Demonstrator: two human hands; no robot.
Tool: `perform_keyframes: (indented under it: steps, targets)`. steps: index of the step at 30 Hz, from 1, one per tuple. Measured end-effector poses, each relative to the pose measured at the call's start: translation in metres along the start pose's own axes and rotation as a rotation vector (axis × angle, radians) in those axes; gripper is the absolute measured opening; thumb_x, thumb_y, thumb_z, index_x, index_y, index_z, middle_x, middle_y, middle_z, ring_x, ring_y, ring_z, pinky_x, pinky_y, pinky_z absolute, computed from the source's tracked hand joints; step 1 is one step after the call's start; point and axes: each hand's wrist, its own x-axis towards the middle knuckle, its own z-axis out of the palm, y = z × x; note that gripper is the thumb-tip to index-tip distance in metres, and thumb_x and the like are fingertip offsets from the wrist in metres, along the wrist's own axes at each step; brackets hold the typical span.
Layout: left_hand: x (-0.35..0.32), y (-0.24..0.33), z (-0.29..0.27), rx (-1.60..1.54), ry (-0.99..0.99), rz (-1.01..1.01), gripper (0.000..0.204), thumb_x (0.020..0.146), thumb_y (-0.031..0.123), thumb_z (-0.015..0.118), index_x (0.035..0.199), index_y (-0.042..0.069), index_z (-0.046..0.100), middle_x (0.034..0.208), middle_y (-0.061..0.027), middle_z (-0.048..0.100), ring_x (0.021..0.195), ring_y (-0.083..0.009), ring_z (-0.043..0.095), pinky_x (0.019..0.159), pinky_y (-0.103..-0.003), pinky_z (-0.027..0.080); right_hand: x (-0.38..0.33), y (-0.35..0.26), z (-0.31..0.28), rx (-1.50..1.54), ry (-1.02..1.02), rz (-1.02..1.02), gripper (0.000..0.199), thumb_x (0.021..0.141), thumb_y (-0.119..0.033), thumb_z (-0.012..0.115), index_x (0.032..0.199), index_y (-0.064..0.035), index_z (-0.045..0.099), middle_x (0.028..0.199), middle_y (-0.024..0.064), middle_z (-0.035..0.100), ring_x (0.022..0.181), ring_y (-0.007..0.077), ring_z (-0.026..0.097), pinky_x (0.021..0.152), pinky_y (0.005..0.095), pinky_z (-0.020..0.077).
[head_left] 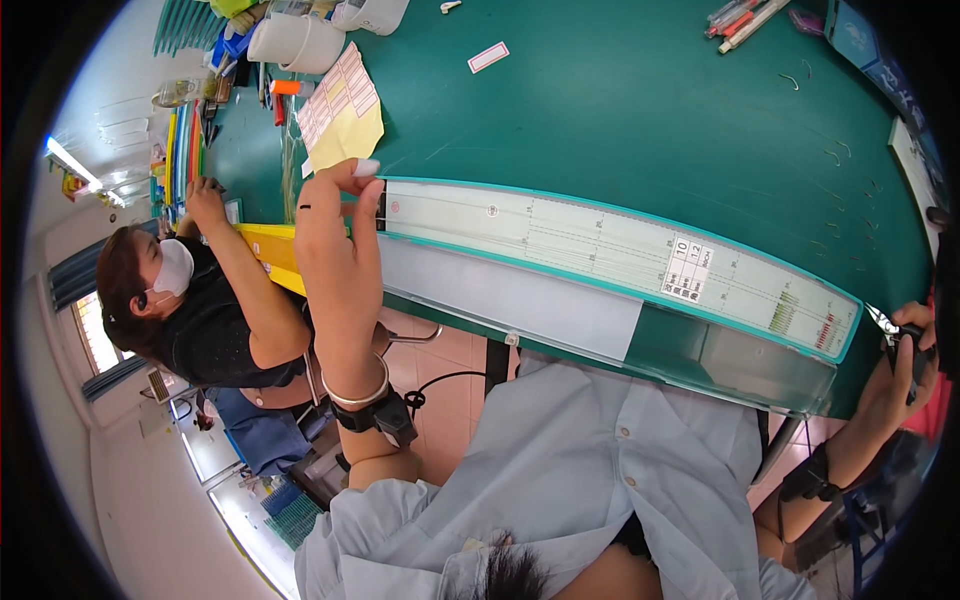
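The person's left hand point(335, 230) is raised at the left end of a long measuring board point(620, 262), fingers curled and thumb pinched closed on a thin dark strand point(340, 209) that meets the board's end. The board is a pale strip with a teal rim, lying across the near edge of the green worktop point(620, 120) from left to right. A small white square label point(690, 270) with dark print sits on it right of the middle, and green and red tick marks point(805, 320) crowd its right end. A plain grey-white sheet point(510, 295) hangs below its front edge.

At the far right, the right hand point(905, 350) is closed around a dark tool point(905, 340) just beyond the board's right tip.

Behind the left hand lie a yellow sheet point(350, 135) and a sheet of pink-edged stickers point(340, 95). One red-bordered white label point(488, 57) lies alone farther back. White cups point(295, 42) stand at the back left. A masked co-worker point(200, 300) in black sits at the left.
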Motion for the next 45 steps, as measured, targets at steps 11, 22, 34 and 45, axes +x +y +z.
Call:
perform_keyframes:
  steps: [11, 22, 34, 45]
  targets:
    - [-0.031, -0.017, 0.017, -0.188, 0.267, -0.234, 0.015, 0.097, 0.005, 0.064, 0.109, -0.004, 0.062, 0.099, -0.0094, 0.066, 0.085, -0.0115, 0.062, 0.072, -0.024, 0.053, -0.003, 0.001, -0.005, 0.014, 0.017, -0.005, 0.019, 0.095, 0.001, 0.055, 0.107, -0.0065, 0.042, 0.112, 0.0188, 0.055, 0.105, 0.0194, 0.05, 0.095, 0.031, 0.039]
    - [-0.028, -0.044, 0.036, -0.589, 0.333, -0.302, 0.01, 0.093, -0.001, 0.068, 0.102, -0.003, 0.066, 0.104, -0.0059, 0.064, 0.088, -0.0095, 0.061, 0.073, -0.023, 0.051, -0.004, 0.011, -0.023, 0.088, 0.04, 0.025, 0.016, 0.098, -0.001, 0.055, 0.114, 0.0031, 0.053, 0.115, 0.0164, 0.059, 0.104, 0.0193, 0.056, 0.093, 0.0308, 0.0456]
    - [-0.027, -0.036, 0.039, -0.319, 0.303, -0.352, 0.008, 0.093, 0.001, 0.067, 0.099, -0.003, 0.066, 0.101, -0.0056, 0.062, 0.079, -0.0083, 0.057, 0.065, -0.022, 0.046, -0.01, 0.028, -0.064, 0.051, 0.095, 0.043, 0.012, 0.097, 0.0, 0.058, 0.107, -0.0023, 0.052, 0.113, 0.0146, 0.059, 0.105, 0.02, 0.058, 0.091, 0.0319, 0.0477]
    - [-0.029, -0.034, 0.041, -0.26, 0.311, -0.305, 0.009, 0.092, 0.002, 0.066, 0.1, -0.002, 0.067, 0.099, -0.0039, 0.062, 0.066, -0.0064, 0.047, 0.058, -0.022, 0.039, -0.016, 0.039, -0.078, 0.014, 0.168, 0.024, 0.016, 0.096, 0.0, 0.06, 0.11, -0.0004, 0.056, 0.113, 0.014, 0.062, 0.101, 0.0188, 0.061, 0.087, 0.03, 0.0514]
